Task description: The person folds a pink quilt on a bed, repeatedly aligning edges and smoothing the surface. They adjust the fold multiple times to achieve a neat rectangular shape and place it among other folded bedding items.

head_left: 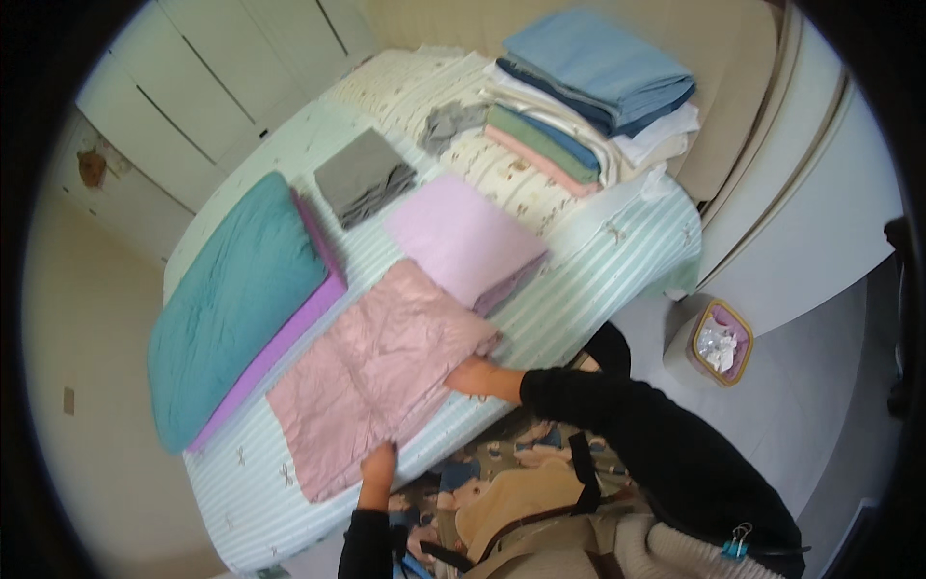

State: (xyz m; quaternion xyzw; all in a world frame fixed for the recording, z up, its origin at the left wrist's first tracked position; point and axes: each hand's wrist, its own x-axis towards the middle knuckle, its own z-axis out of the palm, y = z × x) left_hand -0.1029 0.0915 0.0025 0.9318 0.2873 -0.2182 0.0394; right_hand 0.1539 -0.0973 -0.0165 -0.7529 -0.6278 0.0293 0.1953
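Observation:
A pink cloth (376,369), folded into a wrinkled rectangle, lies on the striped bed sheet (571,297). My left hand (379,467) is at its near edge, with the fingertips partly hidden; whether they pinch the fabric is unclear. On the right, my right hand (477,378) rests at the cloth's near right side, its fingers partly under or behind the fabric. Touching the pink cloth's far side is a folded lilac cloth (463,235). Beyond that lies a folded grey cloth (362,174).
A teal pillow (239,304) lies over a purple item (282,347) on the left. Folded fabrics (593,65) are stacked at the far right, beside a crumpled grey cloth (452,124). A lined waste bin (712,344) stands on the floor by the bed.

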